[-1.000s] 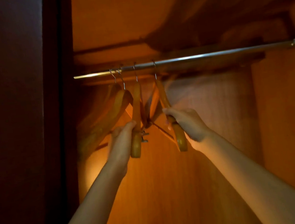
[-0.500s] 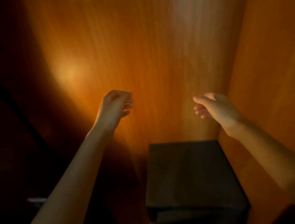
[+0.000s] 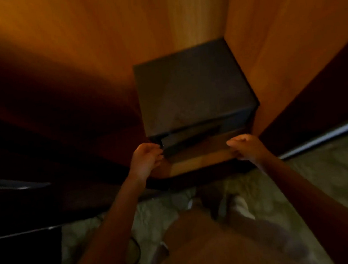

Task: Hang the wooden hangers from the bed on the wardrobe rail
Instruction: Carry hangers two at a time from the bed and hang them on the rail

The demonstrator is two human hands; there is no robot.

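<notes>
The view points down into the bottom of the wardrobe, so neither the rail nor any wooden hanger is in sight. My left hand (image 3: 146, 159) hangs with loosely curled fingers and holds nothing, just in front of the lower left corner of a dark box (image 3: 192, 90). At the same height my right hand (image 3: 246, 146) is also loosely curled and empty, near the box's lower right corner. Both forearms reach forward from the bottom of the frame.
The dark box stands on the wardrobe floor (image 3: 196, 162) against the right side panel (image 3: 287, 30). A metal door track (image 3: 327, 135) runs along the right. Pale patterned floor (image 3: 326, 170) and my feet (image 3: 241, 207) lie below. The left side is dark.
Both hands let go of the hangers on the rail and dropped down empty. The view swung from the rail down to the wardrobe floor and my feet.
</notes>
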